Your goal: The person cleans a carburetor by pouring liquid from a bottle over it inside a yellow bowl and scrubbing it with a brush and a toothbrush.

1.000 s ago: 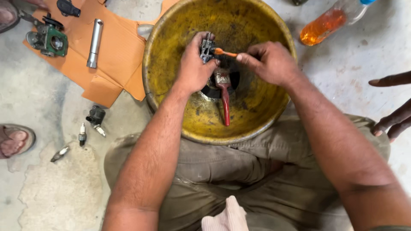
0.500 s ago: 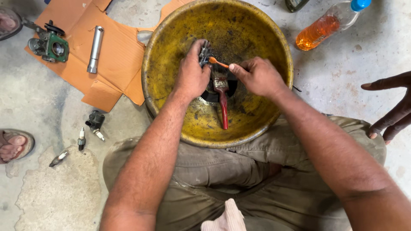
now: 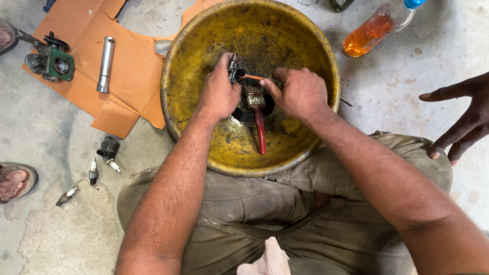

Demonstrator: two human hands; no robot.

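A large dirty yellow basin [image 3: 193, 61] rests in front of my lap. Inside it my left hand [image 3: 218, 94] grips a small dark metal engine part [image 3: 235, 65]. My right hand [image 3: 298, 91] is closed on a thin orange-handled tool [image 3: 253, 77] whose tip meets that part. A red-handled paintbrush [image 3: 260, 127] lies in the basin between my hands, bristles toward the dark centre.
Orange cardboard [image 3: 127, 76] at the left carries a green-grey carburettor body [image 3: 51, 62] and a silver tube [image 3: 106, 63]. Spark plugs [image 3: 93, 171] and a black cap [image 3: 108, 148] lie on the concrete. A bottle of orange liquid [image 3: 374, 28] lies upper right. Another person's hand [image 3: 458, 119] hovers at right; a sandalled foot [image 3: 12, 181] at left.
My right hand has slid left toward the part, shortening the visible length of the orange tool. My left hand keeps its grip.
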